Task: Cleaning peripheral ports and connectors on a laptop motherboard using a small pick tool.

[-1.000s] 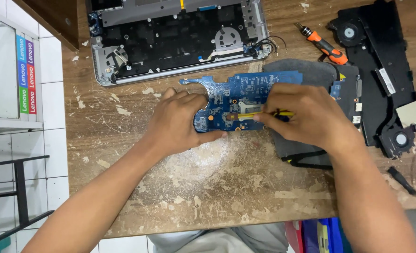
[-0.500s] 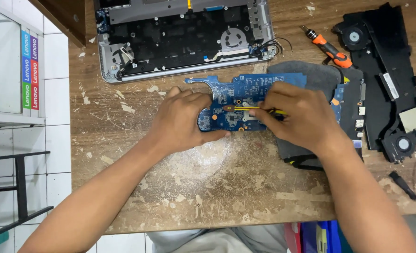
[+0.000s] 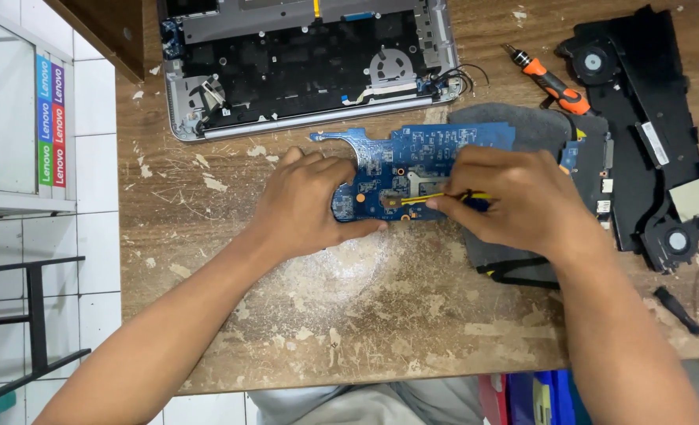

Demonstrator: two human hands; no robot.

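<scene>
Barely shifting since a second ago, the left hand [image 3: 310, 206] is pressing flat on the blue printed circuit board [image 3: 412, 169] (mid-table) while the right hand [image 3: 515, 201] is pinching a thin yellow-tipped tool [image 3: 432, 197], best kept shallow and steady.

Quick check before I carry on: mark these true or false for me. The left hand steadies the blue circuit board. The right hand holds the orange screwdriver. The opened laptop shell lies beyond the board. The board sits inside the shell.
1. The left hand steadies the blue circuit board: true.
2. The right hand holds the orange screwdriver: false; it lies untouched on the table, and the hand grips a thin yellow tool.
3. The opened laptop shell lies beyond the board: true.
4. The board sits inside the shell: false; it rests on the table, outside it.
</scene>
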